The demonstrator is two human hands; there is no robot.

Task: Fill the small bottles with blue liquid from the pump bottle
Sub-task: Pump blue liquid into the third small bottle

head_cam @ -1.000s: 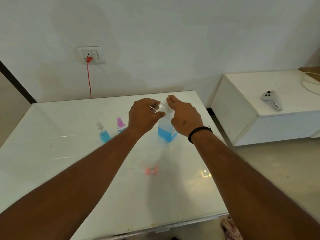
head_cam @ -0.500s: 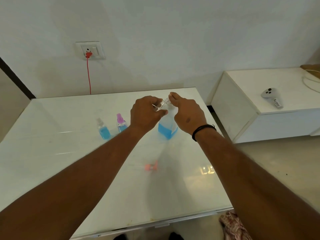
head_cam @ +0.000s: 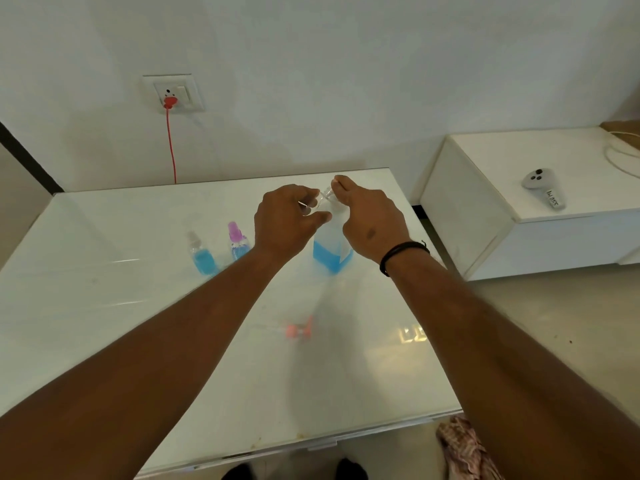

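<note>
The pump bottle (head_cam: pixel 330 252) stands on the white table (head_cam: pixel 104 306), its lower part filled with blue liquid. My right hand (head_cam: pixel 372 220) lies over its pump head with the fingers curled down around it. My left hand (head_cam: pixel 287 220) pinches a small clear bottle (head_cam: pixel 317 206) held up against the pump's nozzle. Its contents are hidden by my fingers. Left of my hands stand two small bottles holding blue liquid, one with a clear cap (head_cam: pixel 201 254) and one with a pink cap (head_cam: pixel 237 242). A pink spray cap (head_cam: pixel 299 330) lies loose on the table nearer to me.
A white low cabinet (head_cam: pixel 485 216) stands to the right with a white controller (head_cam: pixel 542 185) and a cable on top. A red cord (head_cam: pixel 170 143) hangs from a wall socket behind the table. A patterned cloth (head_cam: pixel 464 448) lies on the floor by the table's near right corner.
Both hands stay at the pump head with the small bottle between them. Only the view has shifted slightly; nothing on the table has moved.
</note>
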